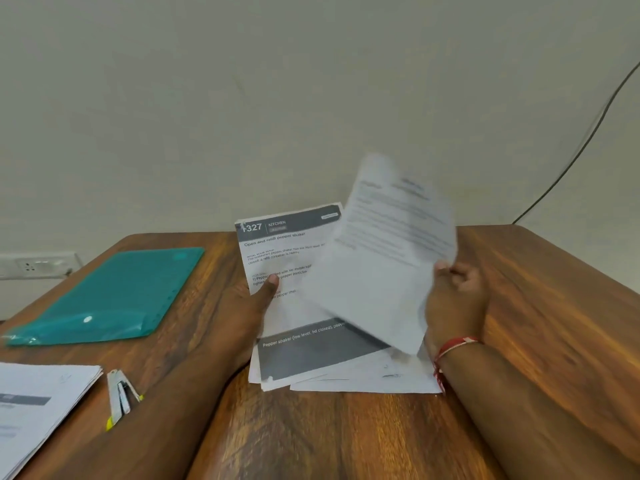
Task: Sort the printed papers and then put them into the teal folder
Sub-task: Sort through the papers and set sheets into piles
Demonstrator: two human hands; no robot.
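the left hand (252,306) grips the left edge of the stack of printed papers (294,258), thumb curled onto the top page. the right hand (453,299) pinches a single sheet (388,244), blurred, tilted above the stack's right side and hiding part of it. on the wooden table (346,438) a second pile of papers (38,400) lies at the near left, a stapler (119,396) just beside it. the teal folder (114,292) lies flat farther back, well apart from the stack, its long axis running near-left to far-right. the stack's heading points toward the wall.
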